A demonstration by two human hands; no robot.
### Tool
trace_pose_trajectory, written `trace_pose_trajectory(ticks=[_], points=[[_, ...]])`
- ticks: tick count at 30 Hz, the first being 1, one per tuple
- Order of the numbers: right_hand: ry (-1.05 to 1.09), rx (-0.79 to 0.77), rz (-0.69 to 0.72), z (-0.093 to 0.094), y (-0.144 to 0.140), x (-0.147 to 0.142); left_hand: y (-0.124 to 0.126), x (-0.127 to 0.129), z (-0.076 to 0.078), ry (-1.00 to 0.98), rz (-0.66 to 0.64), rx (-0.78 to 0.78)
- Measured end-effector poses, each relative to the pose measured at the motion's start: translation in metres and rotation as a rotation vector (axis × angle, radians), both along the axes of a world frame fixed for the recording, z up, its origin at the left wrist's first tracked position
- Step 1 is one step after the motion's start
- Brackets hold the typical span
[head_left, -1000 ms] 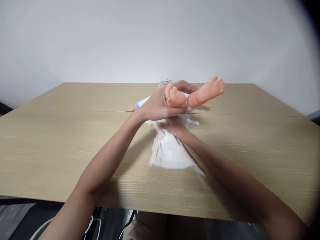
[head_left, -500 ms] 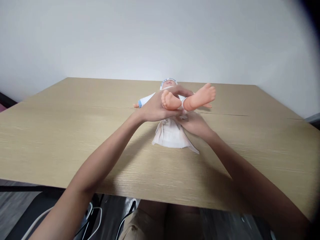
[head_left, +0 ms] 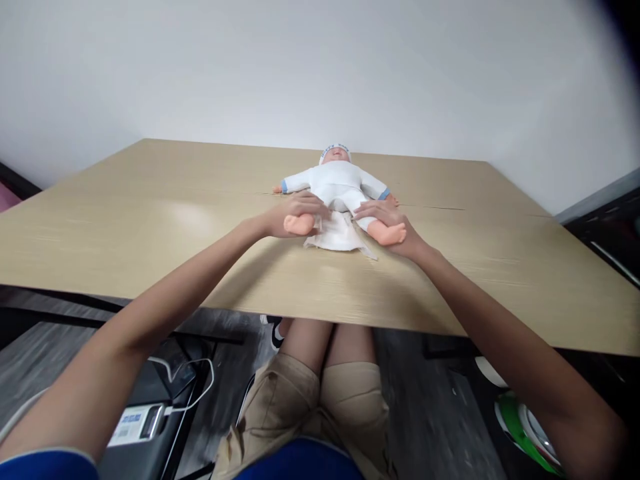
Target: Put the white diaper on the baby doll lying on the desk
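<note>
A baby doll (head_left: pixel 336 176) in a white suit with blue cuffs and a white headband lies on its back, head toward the wall and legs spread toward me. My left hand (head_left: pixel 294 208) is closed round the doll's leg on the left, the bare foot (head_left: pixel 300 225) sticking out below my fingers. On the other side my right hand (head_left: pixel 395 223) curls over the leg there, fingers on the white trouser and the foot (head_left: pixel 387 233) against my palm. Between the legs a white diaper (head_left: pixel 338 235) spreads out flat under the doll, its upper part hidden beneath it.
The doll lies on a wide wooden table (head_left: pixel 150 220) against a pale wall (head_left: pixel 320 67). Below the table's edge, a white device with a cable (head_left: pixel 137 425) rests on a black seat at left. At lower right is a green and white round object (head_left: pixel 527 433).
The doll's legs, held up together before, are now lowered and parted. My hands have moved apart, one to each leg. The view has tilted down.
</note>
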State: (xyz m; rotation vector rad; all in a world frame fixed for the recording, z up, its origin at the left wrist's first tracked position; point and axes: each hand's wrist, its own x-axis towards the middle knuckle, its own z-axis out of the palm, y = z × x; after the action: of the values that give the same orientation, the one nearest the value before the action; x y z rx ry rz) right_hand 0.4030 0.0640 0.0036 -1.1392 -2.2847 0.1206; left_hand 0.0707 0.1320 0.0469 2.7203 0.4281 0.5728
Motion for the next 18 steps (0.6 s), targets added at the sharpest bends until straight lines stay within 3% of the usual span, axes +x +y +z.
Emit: trace_pose_trajectory(ticks=[4,8,18], points=[[-0.123,0.076,0.221,-0.023,-0.004,0.021,0.002,-0.026,-0.026,0.187,0.015,0.124],[-0.235,0.087,0.187,-0.039,-0.005,0.024,0.003,-0.03,-0.045,0.273,0.038,0.225],[-0.315,0.038,0.165,-0.028,-0.01,0.022,0.006,-0.022,-0.051,0.281,0.034,0.266]])
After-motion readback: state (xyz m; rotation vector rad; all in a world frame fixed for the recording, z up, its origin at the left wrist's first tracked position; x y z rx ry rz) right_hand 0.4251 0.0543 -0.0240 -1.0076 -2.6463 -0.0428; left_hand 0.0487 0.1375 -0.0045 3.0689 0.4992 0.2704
